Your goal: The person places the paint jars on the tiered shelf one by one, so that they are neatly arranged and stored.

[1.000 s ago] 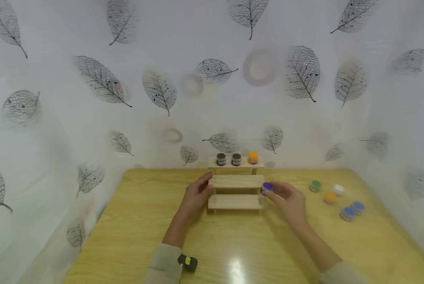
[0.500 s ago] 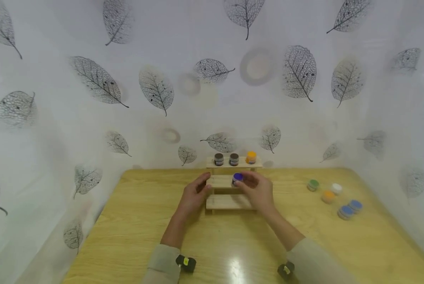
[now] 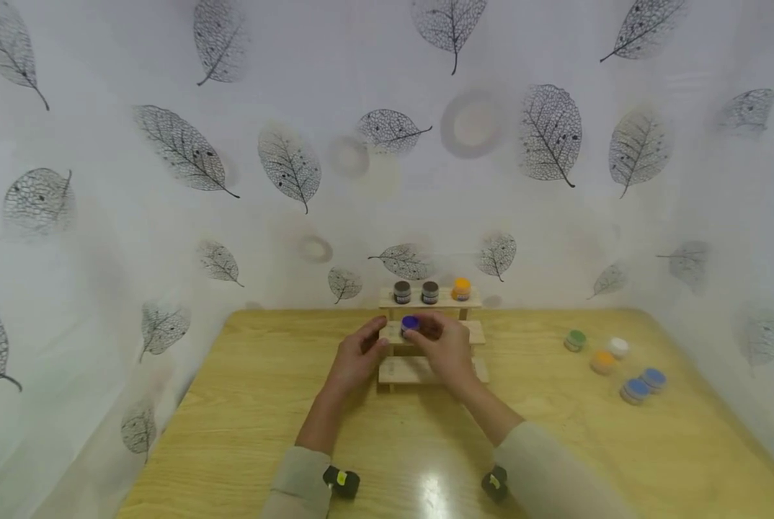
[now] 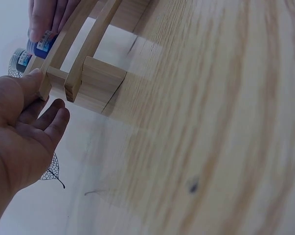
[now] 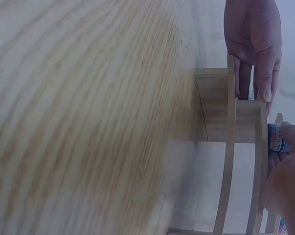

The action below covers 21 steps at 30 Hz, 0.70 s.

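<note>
A small paint jar with a purple lid (image 3: 409, 324) is pinched between the thumb and fingers of my right hand (image 3: 448, 353). It stands upright at the left part of the middle tier of a three-tier wooden rack (image 3: 400, 371). My left hand (image 3: 353, 360) holds the left end of that tier, thumb on the plank (image 4: 45, 81) and fingers behind or under it. From the right wrist, the jar's label (image 5: 275, 138) shows beside my right thumb. Two dark-lidded jars (image 3: 429, 292) and an orange-lidded jar (image 3: 461, 289) stand on the top tier.
On the table's right side are a green-lidded jar (image 3: 575, 341), a white one (image 3: 617, 347), an orange one (image 3: 603, 362) and two blue ones (image 3: 635, 391). A leaf-patterned curtain (image 3: 387, 194) rises right behind the rack and along both sides.
My right hand has carried the purple jar leftward, from the rack's right end along the middle tier to its left part. My left hand has kept its place on the rack.
</note>
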### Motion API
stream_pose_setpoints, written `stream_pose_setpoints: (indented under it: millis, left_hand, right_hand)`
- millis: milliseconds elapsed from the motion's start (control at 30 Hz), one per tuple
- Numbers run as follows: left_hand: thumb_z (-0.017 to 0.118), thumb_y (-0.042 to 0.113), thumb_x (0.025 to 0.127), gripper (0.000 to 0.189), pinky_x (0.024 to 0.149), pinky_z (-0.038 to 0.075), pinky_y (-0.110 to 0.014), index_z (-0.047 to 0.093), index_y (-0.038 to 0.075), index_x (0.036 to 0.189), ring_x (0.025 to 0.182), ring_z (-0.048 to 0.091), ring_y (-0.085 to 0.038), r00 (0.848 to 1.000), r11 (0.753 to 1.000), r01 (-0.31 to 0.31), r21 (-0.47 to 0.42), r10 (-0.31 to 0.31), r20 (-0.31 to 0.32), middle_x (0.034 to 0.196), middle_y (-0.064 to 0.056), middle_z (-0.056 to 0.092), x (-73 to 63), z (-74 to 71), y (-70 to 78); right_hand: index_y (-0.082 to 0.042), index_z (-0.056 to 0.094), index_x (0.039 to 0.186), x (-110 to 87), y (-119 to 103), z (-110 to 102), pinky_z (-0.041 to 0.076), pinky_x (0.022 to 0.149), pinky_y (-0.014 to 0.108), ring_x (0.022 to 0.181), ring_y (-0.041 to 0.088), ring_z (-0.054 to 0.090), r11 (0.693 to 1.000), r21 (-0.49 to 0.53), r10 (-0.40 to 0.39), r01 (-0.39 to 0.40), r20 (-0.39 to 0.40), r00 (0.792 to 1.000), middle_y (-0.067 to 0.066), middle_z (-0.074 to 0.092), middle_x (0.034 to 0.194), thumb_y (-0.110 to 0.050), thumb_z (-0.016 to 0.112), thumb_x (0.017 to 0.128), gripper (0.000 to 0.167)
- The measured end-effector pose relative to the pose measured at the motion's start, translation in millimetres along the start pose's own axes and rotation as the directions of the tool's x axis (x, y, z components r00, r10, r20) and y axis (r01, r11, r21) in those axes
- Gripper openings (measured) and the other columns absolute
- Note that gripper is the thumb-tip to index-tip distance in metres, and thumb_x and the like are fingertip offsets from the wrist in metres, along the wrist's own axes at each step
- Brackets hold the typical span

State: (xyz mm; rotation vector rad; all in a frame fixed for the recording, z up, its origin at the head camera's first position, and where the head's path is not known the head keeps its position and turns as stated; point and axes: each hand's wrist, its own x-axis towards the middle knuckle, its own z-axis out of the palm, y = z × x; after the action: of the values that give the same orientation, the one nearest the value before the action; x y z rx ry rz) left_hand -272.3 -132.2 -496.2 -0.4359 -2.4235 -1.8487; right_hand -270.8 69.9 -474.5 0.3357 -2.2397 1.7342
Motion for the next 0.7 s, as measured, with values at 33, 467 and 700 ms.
stream_pose_setpoints:
  millis: [33,467,700]
  left_hand:
    - [0.065,0.011,0.106,0.048,0.123,0.041,-0.045,0.055,0.003,0.152,0.147,0.048,-0.034,1.0,1.0,-0.001,-0.001,0.001,-0.002,0.161,-0.012,0.049,0.3,0.1,0.0]
    - [0.065,0.016,0.107,0.049,0.123,0.041,-0.042,0.054,0.009,0.154,0.147,0.049,-0.03,0.999,0.999,0.033,0.039,-0.033,0.005,0.161,-0.006,0.05,2.6,-0.6,-1.2]
    - [0.065,0.015,0.106,0.049,0.123,0.042,-0.042,0.054,0.009,0.154,0.147,0.049,-0.03,0.999,0.998,0.035,0.053,-0.035,0.003,0.162,-0.007,0.049,2.6,-0.7,-1.2]
  right_hand:
    - [0.0,0.073,0.123,0.4,0,1,0.064,0.09,0.024,0.105,0.026,0.076,1.0,0.003,0.005,-0.005,0.001,1.0,0.01,0.078,0.115,-0.008,0.086,0.088,0.038]
    - [-0.004,0.076,0.121,4.2,-4,12,0.064,0.091,0.027,0.105,0.024,0.076,0.999,-0.045,0.016,-0.017,-0.028,0.999,0.009,0.079,0.114,-0.009,0.087,0.087,0.036]
    - [-0.006,0.075,0.123,1.4,-3,12,0.062,0.099,0.031,0.114,0.026,0.073,0.999,-0.029,0.029,-0.03,-0.018,0.999,0.009,0.077,0.121,-0.011,0.088,0.087,0.039]
